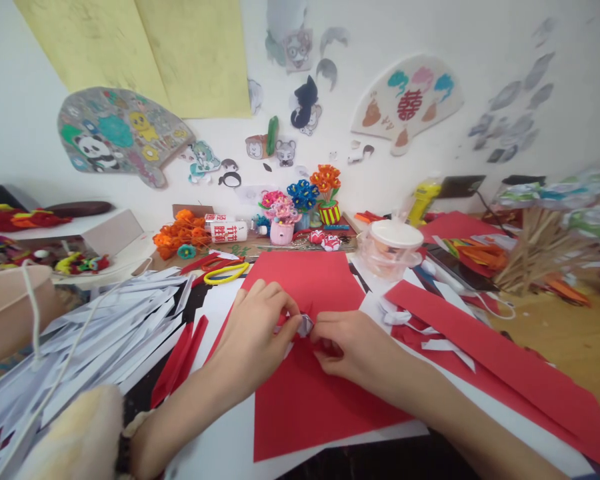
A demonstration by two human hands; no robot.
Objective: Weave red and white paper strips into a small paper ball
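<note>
My left hand (260,333) and my right hand (353,347) meet over a large red paper sheet (320,413) in the middle of the table. Between them is a small folded red-and-white paper piece (305,325). Thumb and forefinger of my left hand pinch its left side, while the fingers of my right hand close on its right side. Fingers cover much of the piece, so its full shape is hidden. White paper (205,440) lies under the red sheet. Folded red strips (180,360) rest left of my left wrist.
Many white paper strips (105,340) cover the left side. Yellow-handled scissors (226,273) lie behind my left hand. A lidded cup (395,243) and long red paper (500,367) are at the right. Beaded flower pots (282,232) stand at the back by the wall.
</note>
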